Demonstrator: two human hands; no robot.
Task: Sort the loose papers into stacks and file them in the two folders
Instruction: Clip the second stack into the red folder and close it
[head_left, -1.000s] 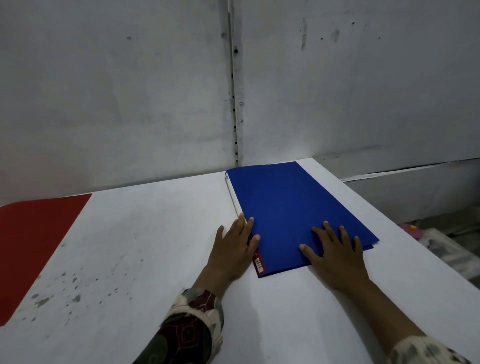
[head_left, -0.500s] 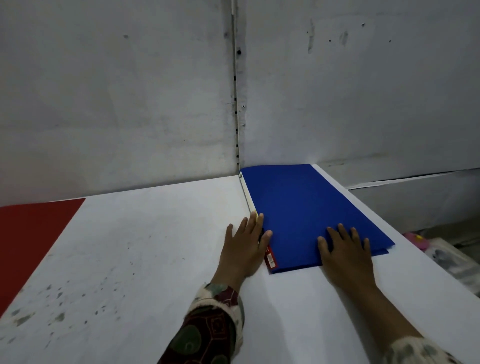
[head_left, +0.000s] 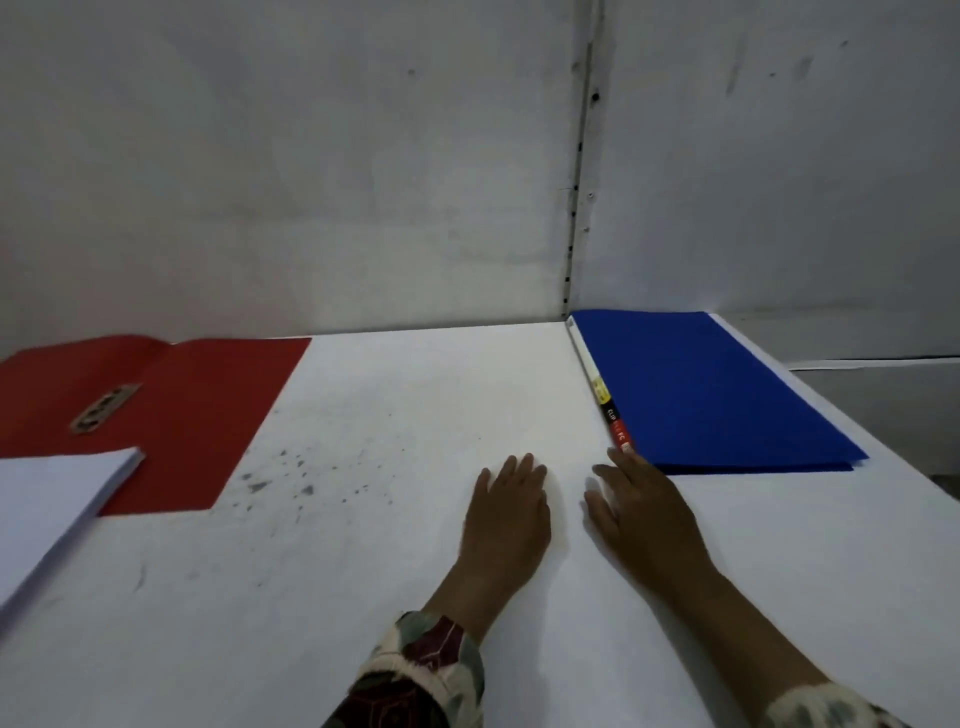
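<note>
**Blue folder closed, red folder waiting for its stack**

We are looking down at a white counter (head_left: 395, 597) with both hands lying flat on it, side by side, near the middle. Our left hand (head_left: 506, 512) is resting palm down with fingers straight and together, holding nothing. Our right hand (head_left: 641, 512) is lying the same way, fingers extended and empty, its fingertips just touching or almost touching the near left corner of the blue folder (head_left: 711, 395); we cannot tell which.

The blue folder is lying closed at the far right of the counter, its labelled spine strip facing left, and thin sheet edges are showing along its near edge. We are judging that this half of the filing is done.

At the far left, the red folder (head_left: 208, 415) is lying open, its metal clip (head_left: 104, 408) exposed on the inner face. A stack of white papers (head_left: 52, 509) is sitting at the near left, its far corner overlapping the red folder's near edge.

We are therefore judging ourselves to be between steps. The next move is calling for both hands to travel left, well apart from where they are resting, take up the white stack squarely so no sheets are fanning out, seat it under the clip, and close the red cover.
</note>
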